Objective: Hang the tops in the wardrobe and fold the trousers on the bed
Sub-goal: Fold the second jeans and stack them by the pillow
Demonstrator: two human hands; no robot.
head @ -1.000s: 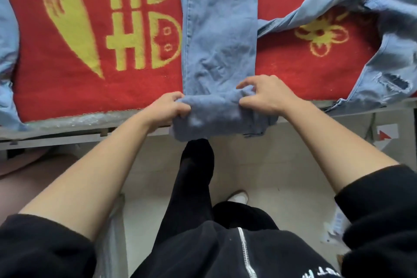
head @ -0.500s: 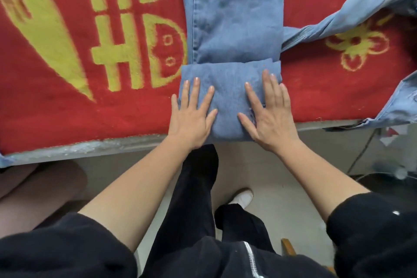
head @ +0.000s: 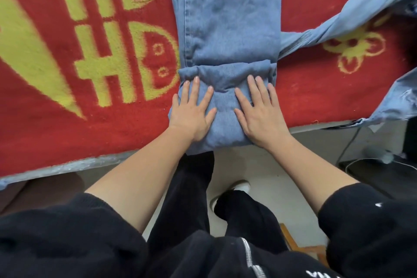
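Pinch is gone — left hand point(head: 191, 111) and right hand point(head: 259, 110) now spread flat, pressing the jeans point(head: 228, 29) toward 12 o'clock — first fold looks set.

Part of a yellow 囍 sign point(head: 106, 36) on the red blanket point(head: 56, 133); white lettering point(head: 316, 274) on black jacket point(head: 203, 259) unreadable.

Light blue denim trousers point(head: 228, 29) with paler stitched seams, red bed point(head: 67, 119) blanket with yellow-green block figures and flower outline, pale blue garment point(head: 352, 16) upper right, black sleeves point(head: 56, 239)
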